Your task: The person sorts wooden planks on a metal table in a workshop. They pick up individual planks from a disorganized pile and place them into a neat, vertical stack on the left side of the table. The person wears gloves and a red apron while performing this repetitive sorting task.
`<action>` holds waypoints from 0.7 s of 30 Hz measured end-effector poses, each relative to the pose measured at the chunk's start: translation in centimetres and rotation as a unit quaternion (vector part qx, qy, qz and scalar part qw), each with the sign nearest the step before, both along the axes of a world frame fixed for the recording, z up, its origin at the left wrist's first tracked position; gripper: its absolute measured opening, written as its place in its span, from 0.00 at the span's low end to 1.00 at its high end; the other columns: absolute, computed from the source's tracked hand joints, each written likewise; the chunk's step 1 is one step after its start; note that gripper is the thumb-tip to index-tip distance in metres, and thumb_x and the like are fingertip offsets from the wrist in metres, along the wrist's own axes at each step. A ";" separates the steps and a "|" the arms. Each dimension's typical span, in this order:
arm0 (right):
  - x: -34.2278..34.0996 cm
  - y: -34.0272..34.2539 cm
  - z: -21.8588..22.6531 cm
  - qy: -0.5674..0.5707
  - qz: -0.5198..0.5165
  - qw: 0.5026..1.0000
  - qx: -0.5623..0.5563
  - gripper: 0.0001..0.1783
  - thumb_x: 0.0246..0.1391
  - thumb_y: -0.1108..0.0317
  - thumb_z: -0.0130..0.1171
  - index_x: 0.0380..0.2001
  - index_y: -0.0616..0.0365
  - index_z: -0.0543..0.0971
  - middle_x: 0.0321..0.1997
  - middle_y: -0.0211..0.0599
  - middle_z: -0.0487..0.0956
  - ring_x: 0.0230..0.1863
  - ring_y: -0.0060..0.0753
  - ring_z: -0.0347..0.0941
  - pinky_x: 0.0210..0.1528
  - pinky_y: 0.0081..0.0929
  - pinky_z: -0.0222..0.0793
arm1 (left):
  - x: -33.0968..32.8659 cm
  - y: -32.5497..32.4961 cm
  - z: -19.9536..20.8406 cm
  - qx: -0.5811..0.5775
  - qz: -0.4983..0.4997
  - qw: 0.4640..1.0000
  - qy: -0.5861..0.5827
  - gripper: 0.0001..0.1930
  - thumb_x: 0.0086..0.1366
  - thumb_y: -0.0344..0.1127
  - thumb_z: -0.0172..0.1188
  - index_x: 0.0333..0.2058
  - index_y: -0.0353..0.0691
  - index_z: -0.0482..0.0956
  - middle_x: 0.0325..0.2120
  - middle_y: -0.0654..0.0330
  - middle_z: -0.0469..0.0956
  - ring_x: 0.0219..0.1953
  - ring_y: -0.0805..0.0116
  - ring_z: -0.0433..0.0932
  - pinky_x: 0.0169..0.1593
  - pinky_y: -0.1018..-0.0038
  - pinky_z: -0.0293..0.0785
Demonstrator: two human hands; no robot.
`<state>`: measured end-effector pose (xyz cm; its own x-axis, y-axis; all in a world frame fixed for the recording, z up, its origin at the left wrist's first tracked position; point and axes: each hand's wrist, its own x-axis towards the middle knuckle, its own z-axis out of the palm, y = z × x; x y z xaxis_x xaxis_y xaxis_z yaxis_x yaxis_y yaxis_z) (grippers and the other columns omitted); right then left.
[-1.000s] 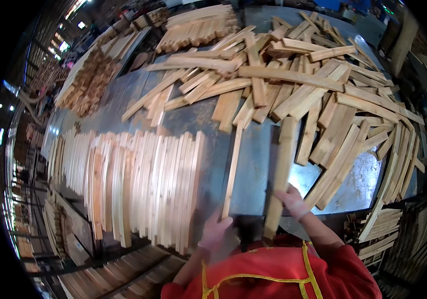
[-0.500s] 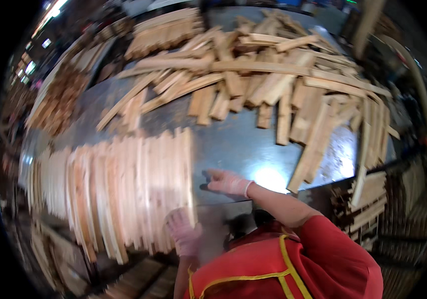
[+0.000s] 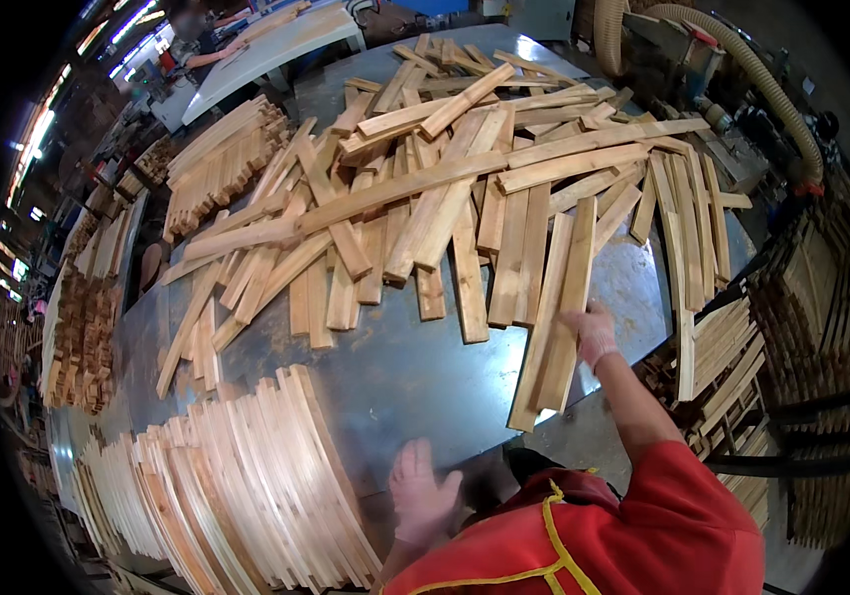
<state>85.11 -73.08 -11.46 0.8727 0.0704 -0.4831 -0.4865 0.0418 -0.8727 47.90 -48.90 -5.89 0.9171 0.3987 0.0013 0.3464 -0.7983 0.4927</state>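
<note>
My right hand (image 3: 594, 333), in a light glove, is at the near right of the metal table (image 3: 385, 372). Its fingers close on the edge of a long wooden slat (image 3: 571, 307). A second slat (image 3: 539, 327) lies alongside on the left, and both jut past the table's near edge. My left hand (image 3: 423, 492), slightly blurred, is open above the near edge with its thumb apart and nothing in it. Left of it, a row of pale slats (image 3: 276, 476) lies side by side. Behind both hands spreads a jumbled heap of slats (image 3: 435, 208).
Neat stacks of slats stand at the far left (image 3: 222, 164) and left (image 3: 83, 337). More slats (image 3: 728, 347) are piled below the table's right edge. A ribbed hose (image 3: 777, 84) curves at the far right. Another person's arm (image 3: 209, 58) shows at a distant table.
My right hand has moved right, from the bare tabletop to a slat of the heap. My left hand has come away from the row of slats. The view has shifted.
</note>
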 end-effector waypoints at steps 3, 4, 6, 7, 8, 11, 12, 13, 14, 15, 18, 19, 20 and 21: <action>-7.9 3.2 5.5 0.004 0.103 0.994 -0.028 0.35 0.54 0.66 0.74 0.63 0.68 0.76 0.53 0.43 0.85 0.51 0.37 0.82 0.57 0.34 0.78 | 4.4 -1.5 0.8 -0.093 0.005 0.996 -0.003 0.43 0.61 0.52 0.71 0.69 0.34 0.68 0.63 0.39 0.72 0.65 0.38 0.70 0.67 0.50 0.68; -9.1 2.8 4.9 0.009 0.176 0.984 -0.025 0.37 0.54 0.64 0.75 0.65 0.68 0.75 0.55 0.44 0.84 0.54 0.38 0.82 0.61 0.34 0.76 | 6.2 -2.3 0.9 -0.102 0.001 0.995 0.019 0.44 0.61 0.52 0.72 0.69 0.33 0.67 0.61 0.39 0.74 0.63 0.39 0.73 0.65 0.51 0.70; -8.6 2.6 2.4 -0.070 0.270 0.954 -0.108 0.41 0.56 0.58 0.73 0.69 0.65 0.73 0.59 0.48 0.83 0.62 0.44 0.79 0.67 0.35 0.71 | 9.1 -3.4 0.2 -0.113 0.008 0.992 0.062 0.46 0.60 0.51 0.74 0.70 0.33 0.66 0.58 0.40 0.77 0.58 0.41 0.78 0.62 0.54 0.75; -6.9 3.2 5.0 -0.109 0.250 0.928 -0.255 0.43 0.56 0.56 0.72 0.70 0.64 0.71 0.60 0.52 0.83 0.63 0.46 0.78 0.66 0.36 0.71 | 10.0 -3.5 -0.6 -0.099 0.030 0.989 0.105 0.44 0.61 0.51 0.72 0.70 0.33 0.67 0.57 0.41 0.78 0.57 0.41 0.79 0.61 0.54 0.76; -4.6 3.6 3.7 -0.128 0.153 0.946 -0.254 0.42 0.56 0.56 0.71 0.69 0.64 0.71 0.58 0.52 0.84 0.60 0.47 0.79 0.63 0.36 0.73 | 10.7 -3.5 -1.7 -0.085 0.055 0.984 0.148 0.42 0.63 0.51 0.70 0.69 0.34 0.68 0.56 0.42 0.79 0.56 0.42 0.79 0.60 0.54 0.76; 2.6 2.4 -2.0 -0.015 0.047 0.986 -0.156 0.36 0.54 0.62 0.70 0.64 0.65 0.74 0.50 0.51 0.85 0.49 0.45 0.83 0.54 0.39 0.79 | 11.2 -2.6 -4.1 -0.169 0.065 0.976 0.118 0.31 0.66 0.49 0.67 0.62 0.37 0.76 0.48 0.45 0.84 0.50 0.45 0.83 0.55 0.57 0.78; 3.0 3.0 -2.8 -0.026 0.052 0.990 -0.132 0.33 0.55 0.62 0.70 0.62 0.64 0.75 0.49 0.48 0.85 0.47 0.43 0.83 0.51 0.39 0.80 | 10.2 -1.8 -5.3 -0.270 0.063 0.956 0.092 0.29 0.66 0.48 0.67 0.60 0.37 0.78 0.46 0.45 0.84 0.49 0.46 0.83 0.55 0.58 0.78; 2.9 3.6 -3.6 -0.035 0.054 0.992 -0.109 0.30 0.56 0.63 0.69 0.59 0.63 0.76 0.47 0.45 0.84 0.44 0.41 0.83 0.48 0.38 0.81 | 9.6 -1.3 -4.7 -0.369 0.059 0.925 0.064 0.26 0.67 0.47 0.66 0.58 0.38 0.80 0.45 0.45 0.85 0.48 0.46 0.83 0.54 0.59 0.78; 2.6 4.1 -4.2 -0.043 0.056 0.994 -0.086 0.26 0.57 0.64 0.69 0.57 0.62 0.77 0.46 0.42 0.84 0.42 0.39 0.83 0.45 0.38 0.82 | 8.4 -1.1 -3.9 -0.354 0.063 0.930 0.077 0.25 0.67 0.46 0.66 0.57 0.38 0.81 0.44 0.45 0.85 0.47 0.45 0.83 0.54 0.59 0.78; 1.4 4.1 -3.7 -0.017 0.059 0.997 -0.037 0.26 0.57 0.65 0.69 0.57 0.62 0.77 0.45 0.40 0.84 0.42 0.37 0.83 0.44 0.36 0.82 | 7.7 -0.6 -0.3 -0.339 0.079 0.933 0.092 0.23 0.67 0.46 0.66 0.56 0.38 0.82 0.43 0.44 0.85 0.47 0.45 0.83 0.53 0.59 0.77; -5.1 5.8 1.8 0.041 0.091 0.993 0.061 0.25 0.58 0.67 0.69 0.57 0.63 0.78 0.44 0.37 0.84 0.41 0.32 0.82 0.44 0.33 0.80 | 1.5 0.1 1.6 -0.327 0.214 0.917 0.082 0.22 0.68 0.44 0.65 0.55 0.38 0.83 0.42 0.44 0.84 0.45 0.45 0.84 0.53 0.58 0.77; -7.1 6.1 2.3 0.056 0.091 0.991 0.082 0.25 0.58 0.68 0.69 0.57 0.64 0.78 0.44 0.36 0.84 0.42 0.31 0.82 0.45 0.32 0.80 | -0.8 0.2 1.2 -0.328 0.259 0.905 0.072 0.21 0.68 0.44 0.65 0.55 0.39 0.83 0.42 0.44 0.84 0.45 0.45 0.84 0.53 0.58 0.78; -9.0 7.2 2.0 0.054 0.131 0.987 0.077 0.24 0.59 0.68 0.69 0.57 0.64 0.78 0.45 0.36 0.84 0.42 0.30 0.81 0.45 0.32 0.80 | -3.3 0.8 0.8 -0.253 0.262 0.930 0.051 0.18 0.69 0.42 0.63 0.53 0.38 0.83 0.41 0.44 0.84 0.44 0.44 0.84 0.49 0.54 0.78; -11.0 8.4 1.6 0.049 0.166 0.982 0.071 0.24 0.59 0.68 0.69 0.57 0.64 0.78 0.45 0.36 0.84 0.42 0.29 0.81 0.45 0.32 0.80 | -5.3 1.3 1.0 -0.219 0.284 0.932 0.043 0.17 0.69 0.42 0.63 0.51 0.38 0.82 0.41 0.44 0.84 0.43 0.43 0.83 0.48 0.53 0.78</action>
